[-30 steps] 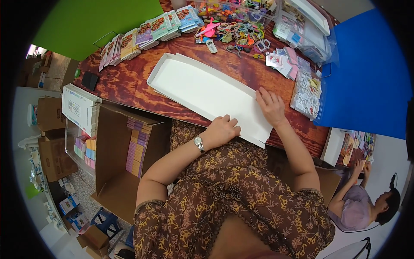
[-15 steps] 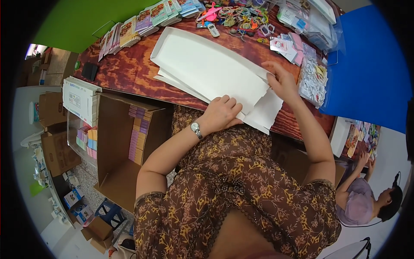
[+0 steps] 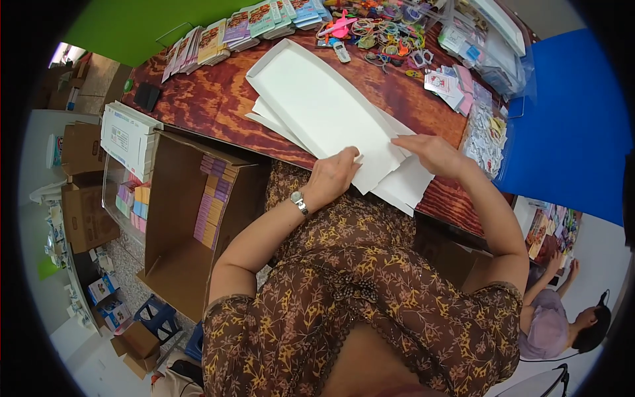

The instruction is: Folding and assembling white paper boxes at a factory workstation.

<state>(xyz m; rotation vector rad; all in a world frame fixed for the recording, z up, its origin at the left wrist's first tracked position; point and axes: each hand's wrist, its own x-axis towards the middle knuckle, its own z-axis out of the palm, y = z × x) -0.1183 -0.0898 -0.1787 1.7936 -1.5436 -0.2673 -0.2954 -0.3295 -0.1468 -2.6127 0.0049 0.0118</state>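
Observation:
A long, shallow white paperboard box (image 3: 324,99), partly folded, lies at a slant across the near part of the table. Its far end and side walls stand up, while the near end is loose and flat. My left hand (image 3: 334,177) closes on the left wall near this end, thumb and fingers at the edge. On the opposite wall, my right hand (image 3: 433,155) has its fingers together at the edge, the thumb partly hidden. Beneath the box, further flat white board (image 3: 407,182) sticks out at the left and the near right.
Card packs (image 3: 238,30) line the table's far left, beside a pile of small colourful toys (image 3: 390,33). At right are cards (image 3: 443,86) and a clear bag of small pieces (image 3: 486,142). An open brown carton (image 3: 178,218) stands left, below stacked white boxes (image 3: 129,139). Another person sits at right.
The box's near end has swung left and its walls look more upright. My left hand has shifted its hold along the left edge; my right hand has come down along the right wall.

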